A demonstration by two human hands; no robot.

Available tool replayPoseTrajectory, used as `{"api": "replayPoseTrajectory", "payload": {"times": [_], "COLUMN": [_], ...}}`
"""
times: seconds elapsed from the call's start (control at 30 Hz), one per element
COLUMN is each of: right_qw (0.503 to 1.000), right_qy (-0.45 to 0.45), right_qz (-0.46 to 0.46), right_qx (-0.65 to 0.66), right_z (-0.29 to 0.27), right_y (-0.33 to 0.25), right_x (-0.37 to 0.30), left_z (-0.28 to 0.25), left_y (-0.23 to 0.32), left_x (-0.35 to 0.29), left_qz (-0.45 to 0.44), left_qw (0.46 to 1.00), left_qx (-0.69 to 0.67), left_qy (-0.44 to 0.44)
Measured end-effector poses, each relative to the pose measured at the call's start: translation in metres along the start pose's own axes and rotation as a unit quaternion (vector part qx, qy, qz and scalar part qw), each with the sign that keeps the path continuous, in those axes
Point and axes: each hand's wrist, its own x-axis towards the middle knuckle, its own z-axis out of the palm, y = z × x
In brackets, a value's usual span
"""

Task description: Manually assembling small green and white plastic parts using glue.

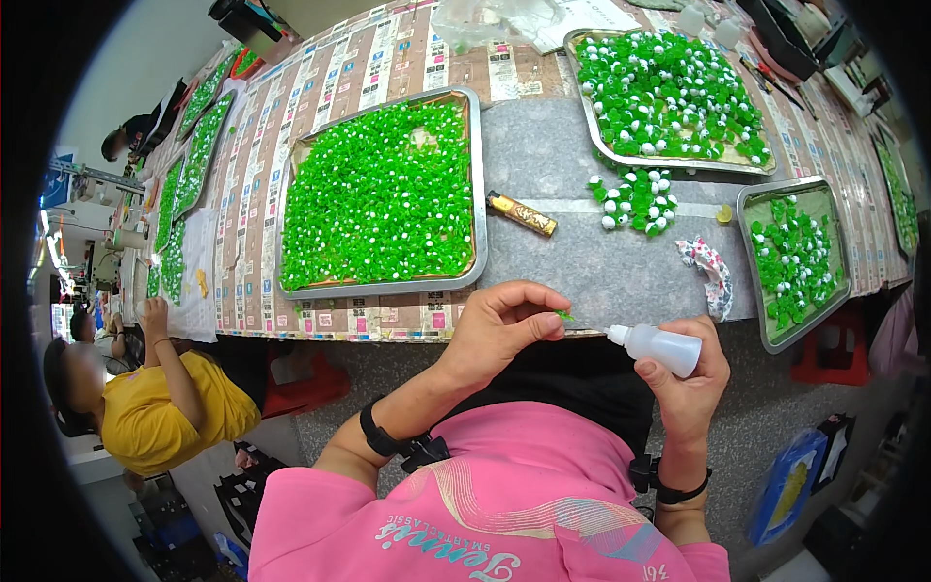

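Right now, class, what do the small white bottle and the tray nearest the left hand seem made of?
Translucent white bottle: probably matte plastic, given its cloudy wall. Silver-grey rectangular tray: likely smooth metal; its rim shines, exact metal unclear.

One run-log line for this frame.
left hand: pinching small green piece | right hand: gripping white squeeze bottle | nozzle: toward piece, apart

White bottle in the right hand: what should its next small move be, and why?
Probably easing the white bottle slightly left, nozzle toward the small green piece: the left hand pinches that piece, and the right hand holds the bottle, its nozzle pointing leftward with a gap between.
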Motion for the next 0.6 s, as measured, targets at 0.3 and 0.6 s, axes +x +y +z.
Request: {"api": "replayPoseTrajectory", "payload": {"times": [0.3,0.6], "right_qw": [1.000,1.000], "right_qy": [0.003,0.023], "right_qz": [-0.016,-0.015], "right_qx": [-0.019,0.001], "right_z": [-0.0001,0.0015], "right_y": [0.0000,-0.0036], "right_x": [0.0008,-0.0015], "left_z": [0.0004,0.0012], "left_y": [-0.0002,-0.0013], "left_x": [-0.0001,-0.0012], "left_qz": [-0.005,-0.030], "left_qw": [1.000,0.999], "left_qx": [0.003,-0.021], "left_qy": [0.007,0.016]}}
